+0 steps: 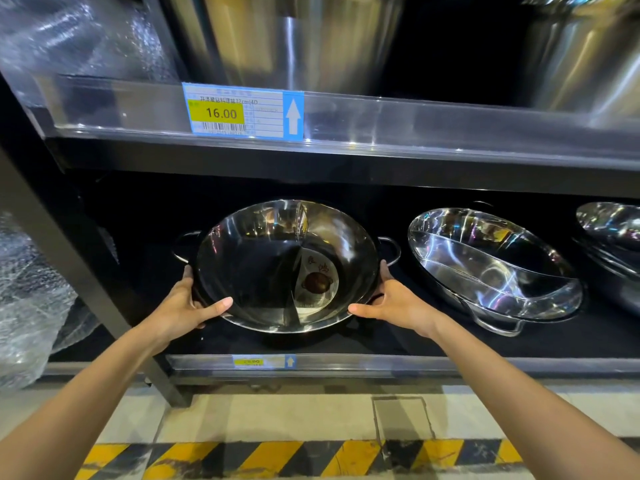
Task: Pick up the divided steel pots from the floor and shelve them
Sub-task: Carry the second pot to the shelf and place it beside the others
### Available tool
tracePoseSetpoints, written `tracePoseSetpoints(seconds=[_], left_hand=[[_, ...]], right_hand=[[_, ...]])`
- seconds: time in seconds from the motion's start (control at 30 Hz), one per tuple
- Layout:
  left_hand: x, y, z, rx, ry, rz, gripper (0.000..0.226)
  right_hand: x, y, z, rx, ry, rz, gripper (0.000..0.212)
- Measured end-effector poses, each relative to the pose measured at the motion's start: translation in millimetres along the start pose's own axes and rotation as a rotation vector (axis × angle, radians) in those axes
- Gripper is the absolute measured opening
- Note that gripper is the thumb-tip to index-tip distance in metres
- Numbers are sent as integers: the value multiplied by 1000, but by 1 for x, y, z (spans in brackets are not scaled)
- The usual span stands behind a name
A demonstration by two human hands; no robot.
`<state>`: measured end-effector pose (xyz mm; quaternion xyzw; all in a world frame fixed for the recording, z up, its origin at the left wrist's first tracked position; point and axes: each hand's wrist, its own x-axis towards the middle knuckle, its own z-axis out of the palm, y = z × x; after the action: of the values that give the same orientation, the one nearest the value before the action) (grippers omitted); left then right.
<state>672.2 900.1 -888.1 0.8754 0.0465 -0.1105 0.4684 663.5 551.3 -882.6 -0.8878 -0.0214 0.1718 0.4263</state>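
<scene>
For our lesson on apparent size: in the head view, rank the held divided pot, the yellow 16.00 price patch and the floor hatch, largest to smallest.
1. Held divided pot, clearly largest.
2. Floor hatch and yellow 16.00 price patch look alike, so I leave them unranked.

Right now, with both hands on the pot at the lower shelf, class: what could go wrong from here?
1. The held pot is tilted and gripped only at its rim by the left hand and right hand; the polished steel might slip.
2. The neighbouring pot lies close on the right, so sliding sideways could knock it.
3. The upper shelf edge hangs low overhead; lifting could strike it.
</scene>
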Motion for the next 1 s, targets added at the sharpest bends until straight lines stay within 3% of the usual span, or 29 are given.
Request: tracePoseSetpoints(seconds=[0.07,0.1,0.37,0.5,0.63,0.83,1.0], left_hand=[[1,2,-3,35,9,12,96],[1,3,-4,44,10,13,95],[-3,6,1,19,42,1,101],[0,8,-1,14,48,-4,96],[2,11,-1,-15,67,-10,86],[11,10,-3,-55,93,-46,95],[17,9,-3,-98,77,-49,83]], right_hand=[[2,0,0,28,-4,47,118],[3,1,0,41,-5,57,122],[6,-4,-8,48,-22,32,109],[8,-3,-6,72,-21,38,122],[14,-10,-7,50,0,36,115],[21,-13,-7,63,-2,77,119],[22,-19,-9,74,-13,87,115]])
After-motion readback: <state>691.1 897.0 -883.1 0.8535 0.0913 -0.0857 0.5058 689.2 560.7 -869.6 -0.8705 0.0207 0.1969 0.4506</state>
